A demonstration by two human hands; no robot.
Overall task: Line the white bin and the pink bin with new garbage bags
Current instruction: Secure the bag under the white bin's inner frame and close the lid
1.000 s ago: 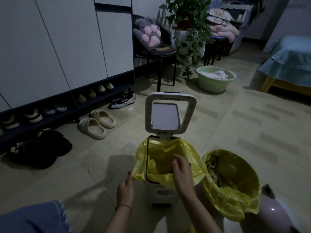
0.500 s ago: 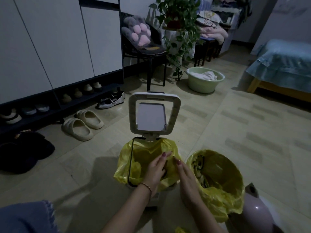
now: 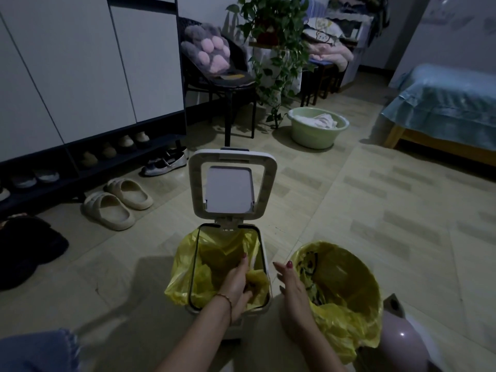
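The white bin (image 3: 264, 308) stands on the floor in front of me with its lid (image 3: 231, 183) flipped up. A yellow garbage bag (image 3: 185, 267) lines it and drapes over the left rim. My left hand (image 3: 236, 284) reaches into the bin's near right corner and grips a fold of that bag. My right hand (image 3: 291, 283) hovers between the two bins, fingers straight, holding nothing. To the right, the round pink bin (image 3: 402, 339) holds another yellow bag (image 3: 346, 312) folded over its rim.
Slippers (image 3: 115, 205) and shoes lie along the dark shoe rack at the left. A black chair (image 3: 220, 84) with a paw cushion, a potted plant (image 3: 271, 28) and a green basin (image 3: 316, 127) stand behind the bin. A bed (image 3: 442, 108) is at the right.
My left hand moved from the bin's outer left side into the bag at the near right corner. My right hand lifted off the bag and now hovers between the bins.
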